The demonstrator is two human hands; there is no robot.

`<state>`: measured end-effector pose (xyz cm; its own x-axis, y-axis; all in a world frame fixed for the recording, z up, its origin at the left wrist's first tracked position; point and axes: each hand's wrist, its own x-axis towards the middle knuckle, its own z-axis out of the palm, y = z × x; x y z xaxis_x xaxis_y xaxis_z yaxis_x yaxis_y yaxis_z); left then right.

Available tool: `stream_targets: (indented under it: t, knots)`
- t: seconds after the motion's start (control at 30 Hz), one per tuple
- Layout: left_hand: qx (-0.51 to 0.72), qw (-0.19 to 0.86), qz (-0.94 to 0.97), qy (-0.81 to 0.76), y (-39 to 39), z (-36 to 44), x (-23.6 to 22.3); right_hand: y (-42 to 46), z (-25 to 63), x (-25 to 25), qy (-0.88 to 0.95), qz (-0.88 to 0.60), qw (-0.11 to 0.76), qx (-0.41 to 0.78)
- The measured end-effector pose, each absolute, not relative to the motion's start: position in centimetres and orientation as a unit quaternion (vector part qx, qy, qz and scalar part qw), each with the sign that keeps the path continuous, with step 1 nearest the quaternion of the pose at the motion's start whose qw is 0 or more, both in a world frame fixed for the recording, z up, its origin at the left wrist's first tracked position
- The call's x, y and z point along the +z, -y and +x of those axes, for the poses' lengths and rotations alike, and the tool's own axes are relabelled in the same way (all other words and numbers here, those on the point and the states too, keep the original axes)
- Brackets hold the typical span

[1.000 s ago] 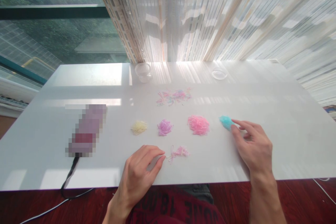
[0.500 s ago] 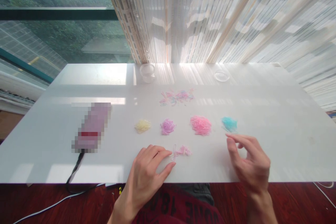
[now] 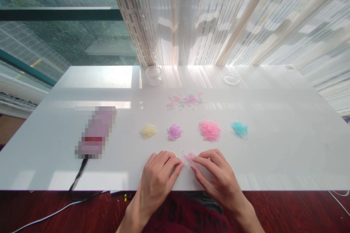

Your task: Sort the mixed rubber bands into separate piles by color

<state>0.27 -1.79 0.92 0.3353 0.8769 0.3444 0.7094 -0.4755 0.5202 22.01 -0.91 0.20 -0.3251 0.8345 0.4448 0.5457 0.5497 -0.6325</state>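
Note:
A small pile of pale pink rubber bands (image 3: 189,156) lies near the table's front edge, between my two hands. My left hand (image 3: 161,173) rests at its left side, thumb and index fingertips pinched together; what they hold, if anything, is too small to make out. With thumb and fingers apart, my right hand (image 3: 217,174) reaches in from the right, its index fingertip at the pile's right edge. Beyond the hands is a row of sorted piles: yellow bands (image 3: 148,131), purple bands (image 3: 175,131), pink bands (image 3: 209,130) and turquoise bands (image 3: 240,129).
Farther back lies a loose scatter of mixed-colour bands (image 3: 184,101). Clear round containers (image 3: 153,75) and a clear dish (image 3: 231,78) stand by the curtain (image 3: 188,18). A blurred-out purple object (image 3: 97,131) with a black cable (image 3: 79,174) lies on the left of the white table (image 3: 287,145).
My right hand has moved left from beside the turquoise pile to the small pale pink pile. The left thumb and index finger have closed together.

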Motion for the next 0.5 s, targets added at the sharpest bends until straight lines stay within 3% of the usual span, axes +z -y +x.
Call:
stream_targets:
  t: [0.5]
  knots:
    - [0.366,0.199,0.796,-0.438,1.46,0.09,1.51,0.32,21.42,0.22,0.791,-0.405,0.402,0.222]
